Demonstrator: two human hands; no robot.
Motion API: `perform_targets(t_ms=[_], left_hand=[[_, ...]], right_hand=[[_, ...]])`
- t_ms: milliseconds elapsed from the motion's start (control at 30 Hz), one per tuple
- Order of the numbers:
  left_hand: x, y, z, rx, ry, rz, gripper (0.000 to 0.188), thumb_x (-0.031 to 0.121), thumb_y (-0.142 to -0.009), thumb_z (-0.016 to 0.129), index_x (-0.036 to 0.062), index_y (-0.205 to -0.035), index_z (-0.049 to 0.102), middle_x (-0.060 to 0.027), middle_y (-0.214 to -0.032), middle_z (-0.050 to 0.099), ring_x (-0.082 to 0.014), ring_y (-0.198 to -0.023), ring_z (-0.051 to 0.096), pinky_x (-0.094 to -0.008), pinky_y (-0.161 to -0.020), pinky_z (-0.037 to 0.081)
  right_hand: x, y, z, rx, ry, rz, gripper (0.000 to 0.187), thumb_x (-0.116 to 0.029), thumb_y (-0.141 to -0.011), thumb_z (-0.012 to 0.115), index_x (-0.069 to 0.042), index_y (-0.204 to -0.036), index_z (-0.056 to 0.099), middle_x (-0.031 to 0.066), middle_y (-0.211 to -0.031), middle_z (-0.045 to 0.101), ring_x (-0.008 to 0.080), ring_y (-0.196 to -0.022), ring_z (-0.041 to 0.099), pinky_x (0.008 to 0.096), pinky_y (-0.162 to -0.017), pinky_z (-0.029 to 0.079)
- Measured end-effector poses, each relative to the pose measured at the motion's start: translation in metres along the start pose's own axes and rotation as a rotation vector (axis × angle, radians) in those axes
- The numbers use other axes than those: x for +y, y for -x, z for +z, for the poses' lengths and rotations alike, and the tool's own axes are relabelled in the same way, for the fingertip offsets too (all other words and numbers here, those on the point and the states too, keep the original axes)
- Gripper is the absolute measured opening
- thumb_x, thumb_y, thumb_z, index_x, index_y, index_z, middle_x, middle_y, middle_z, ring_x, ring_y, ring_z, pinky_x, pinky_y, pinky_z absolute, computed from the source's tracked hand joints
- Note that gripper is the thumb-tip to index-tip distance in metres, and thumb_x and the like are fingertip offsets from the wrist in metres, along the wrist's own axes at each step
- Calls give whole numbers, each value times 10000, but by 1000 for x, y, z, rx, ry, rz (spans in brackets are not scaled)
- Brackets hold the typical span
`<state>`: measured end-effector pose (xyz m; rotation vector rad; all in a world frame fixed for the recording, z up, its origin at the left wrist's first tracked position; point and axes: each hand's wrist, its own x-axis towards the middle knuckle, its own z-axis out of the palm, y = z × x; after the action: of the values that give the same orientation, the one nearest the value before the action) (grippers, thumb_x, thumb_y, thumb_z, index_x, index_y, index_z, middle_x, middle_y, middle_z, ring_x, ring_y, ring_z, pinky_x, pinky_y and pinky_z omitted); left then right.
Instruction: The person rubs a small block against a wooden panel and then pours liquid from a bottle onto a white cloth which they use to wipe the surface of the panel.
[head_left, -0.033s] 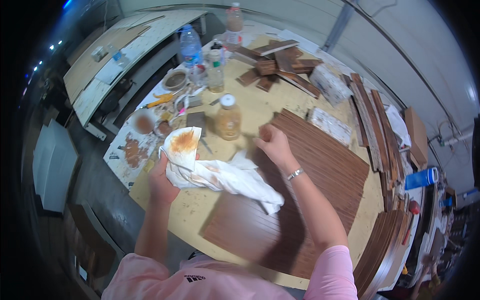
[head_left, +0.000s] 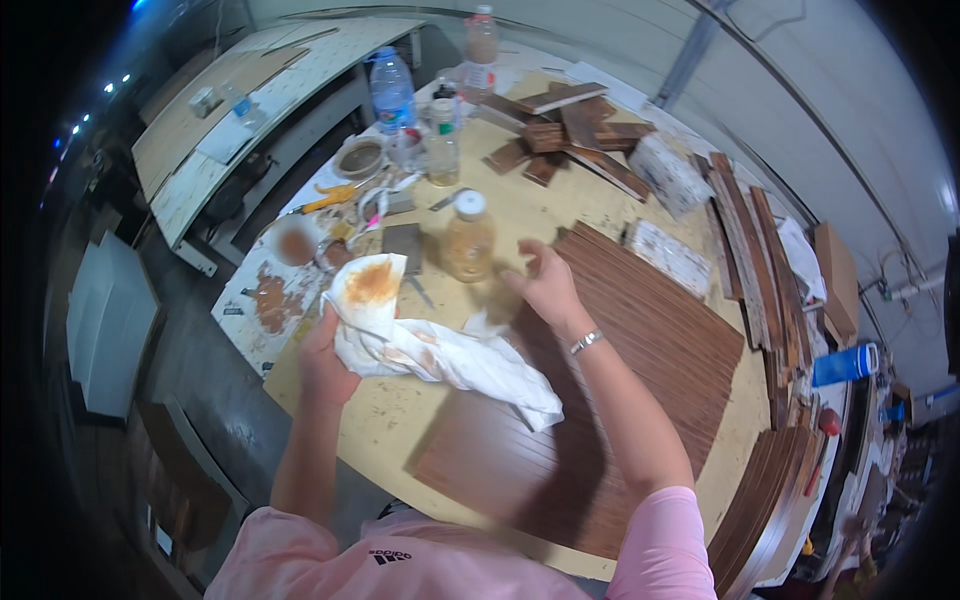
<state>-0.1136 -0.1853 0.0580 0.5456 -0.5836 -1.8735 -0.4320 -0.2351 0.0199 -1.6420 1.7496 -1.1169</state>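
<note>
In my left hand (head_left: pixel 330 360) is a bunched white cloth (head_left: pixel 455 362) with an orange-brown stain on its top fold. Its loose end trails to the right over a dark brown grooved wood panel (head_left: pixel 650 350), which lies on the table in front of me. My right hand (head_left: pixel 548 285) hovers above the panel's far left edge, fingers apart and holding nothing. Just left of those fingers stands a clear jar with a white lid (head_left: pixel 469 235), part full of yellowish liquid. A small dark grey block (head_left: pixel 402 247) lies between the jar and the cloth.
Short wood offcuts (head_left: pixel 575 130) are heaped at the back. Two paint-spattered white blocks (head_left: pixel 668 258) and long wood strips (head_left: pixel 745 260) line the right. Bottles (head_left: pixel 392 90), a bowl (head_left: pixel 360 157) and a yellow-handled tool (head_left: pixel 330 197) crowd the far left, beside a brown-stained patch (head_left: pixel 275 305).
My right hand's fingers have spread apart near the jar. The table shifts slightly rightward in the view. My left hand keeps its hold on the cloth.
</note>
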Motion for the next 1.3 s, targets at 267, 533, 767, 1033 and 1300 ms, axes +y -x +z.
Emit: perform_targets(t_ms=[267, 533, 767, 1033, 1300], left_hand=[[-35, -46, -49, 98, 76, -146, 416, 267, -1056, 467, -36, -1336, 518, -145, -1268, 633, -265, -1148, 632, -435, -1002, 501], [-57, -87, -52, 74, 146, -214, 347, 238, -1049, 494, 0, -1290, 567, -103, -1185, 669, -218, -1038, 671, -392, -911, 544], [-87, -105, -35, 42, 198, -287, 331, 218, -1034, 526, 9, -1286, 575, -99, -1182, 674, -211, -1038, 673, -386, -906, 548], [-102, -113, -43, 77, 186, -298, 437, 276, -1030, 504, -27, -1344, 520, -182, -1241, 649, -331, -1075, 674, -469, -932, 548], [-79, -104, -28, 77, 100, -269, 349, 188, -1033, 501, 2, -1324, 554, -114, -1234, 657, -236, -1097, 655, -400, -968, 517]], right_hand=[[-57, -76, 91, -92, -237, 54, 313, -169, -727, 781, -20, -984, 684, 155, -1064, 701, 336, -1015, 649, 410, -885, 511], [-90, -68, 58, -207, 721, -660, 157, -86, -650, 703, -94, -804, 669, 78, -889, 607, 294, -976, 572, 408, -985, 428], [-67, -72, 39, -283, 1154, -793, 87, -121, -741, 637, -103, -803, 694, 54, -898, 614, 259, -1010, 553, 429, -1019, 391], [-57, -80, 36, -240, 1300, -851, 90, -144, -763, 629, -110, -803, 702, 49, -899, 605, 250, -996, 548, 413, -1001, 396], [-57, -104, 46, -14, 631, -502, 153, -96, -704, 721, -67, -847, 674, 53, -910, 644, 237, -936, 597, 371, -907, 467]])
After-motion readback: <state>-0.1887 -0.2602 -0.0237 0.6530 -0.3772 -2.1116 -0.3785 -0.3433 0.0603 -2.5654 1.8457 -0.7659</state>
